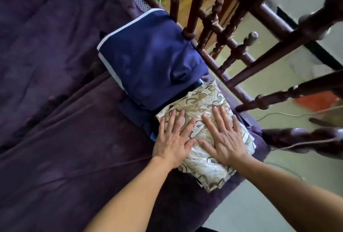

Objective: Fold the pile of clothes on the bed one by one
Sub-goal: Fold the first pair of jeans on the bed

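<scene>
Head view, read left to right. The left half of the frame is filled by the purple quilt (pixel 55 87) that covers the bed, creased in long diagonal folds. At centre lies a folded navy garment with white piping (pixel 152 59), its far edge against the bed rail; it rests on further dark blue cloth (pixel 133 110) that shows at its near-left edge. Just nearer the camera, and touching the navy garment, is the folded cream cloth with a gold and black print (pixel 204 100), at the right edge of the bed; a sliver of light blue fabric (pixel 153 136) shows beneath its left side. The left hand (pixel 172 140) lies palm down on the left part of this printed cloth, its fingers (pixel 172 120) straight and spread, gripping nothing. The right hand (pixel 225 139) lies palm down beside it on the right part, fingers (pixel 218 118) likewise straight and spread, so that both hands press flat on the fabric and cover much of its middle. To the right, the dark turned-wood railing (pixel 241 49) of the bed crosses the view diagonally, its spindles partly screening the pale floor (pixel 278 79) beyond. A thin cable (pixel 278 113) runs across that floor, an orange object (pixel 315 100), blurred, lies past the spindles, and a carved bedpost (pixel 297 139) stands at the lower right, just beside the printed cloth.
</scene>
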Demonstrator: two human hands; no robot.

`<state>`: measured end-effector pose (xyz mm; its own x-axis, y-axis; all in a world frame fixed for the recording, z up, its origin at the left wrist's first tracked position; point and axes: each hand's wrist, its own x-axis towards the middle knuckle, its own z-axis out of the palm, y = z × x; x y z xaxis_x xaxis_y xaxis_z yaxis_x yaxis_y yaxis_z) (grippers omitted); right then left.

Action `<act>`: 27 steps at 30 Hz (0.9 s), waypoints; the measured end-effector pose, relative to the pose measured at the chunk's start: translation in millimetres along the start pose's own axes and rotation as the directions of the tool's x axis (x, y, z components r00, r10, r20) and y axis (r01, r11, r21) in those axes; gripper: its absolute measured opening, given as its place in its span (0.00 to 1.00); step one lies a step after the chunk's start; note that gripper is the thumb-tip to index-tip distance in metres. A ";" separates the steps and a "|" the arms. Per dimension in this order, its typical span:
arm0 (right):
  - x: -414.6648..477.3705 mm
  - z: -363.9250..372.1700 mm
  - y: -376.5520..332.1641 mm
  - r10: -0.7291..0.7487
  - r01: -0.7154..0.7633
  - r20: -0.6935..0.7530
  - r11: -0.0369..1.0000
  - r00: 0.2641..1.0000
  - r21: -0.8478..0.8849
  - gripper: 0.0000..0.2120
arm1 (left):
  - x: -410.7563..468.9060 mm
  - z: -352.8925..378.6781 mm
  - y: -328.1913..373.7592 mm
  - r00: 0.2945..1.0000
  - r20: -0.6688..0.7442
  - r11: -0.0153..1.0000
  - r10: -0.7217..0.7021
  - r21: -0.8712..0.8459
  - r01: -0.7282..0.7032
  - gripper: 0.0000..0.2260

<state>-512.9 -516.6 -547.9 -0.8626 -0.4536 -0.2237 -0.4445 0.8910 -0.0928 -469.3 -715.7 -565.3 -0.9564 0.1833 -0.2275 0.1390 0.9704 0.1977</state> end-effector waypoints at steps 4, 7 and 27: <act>-3.1 -5.5 -2.6 0.004 -0.003 0.034 1.000 0.999 -0.008 0.37 | -4.0 -9.7 3.3 0.998 0.058 1.000 -0.009 0.011 0.008 0.30; -7.1 -17.5 -5.3 0.010 -0.007 0.110 1.000 0.994 -0.028 0.37 | -9.5 -33.2 7.6 0.992 0.124 0.999 -0.013 0.038 0.008 0.29; -170.6 -144.1 -115.5 -0.557 0.556 0.056 0.830 0.828 0.043 0.12 | -378.7 -111.0 120.2 0.685 0.084 0.670 -0.723 -0.154 0.726 0.10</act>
<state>-349.2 -545.0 -359.2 -0.4532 -0.8713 -0.1884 -0.8380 0.4885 -0.2433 -119.0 -685.9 -349.6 -0.7342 -0.5631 -0.3793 -0.6410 0.7590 0.1139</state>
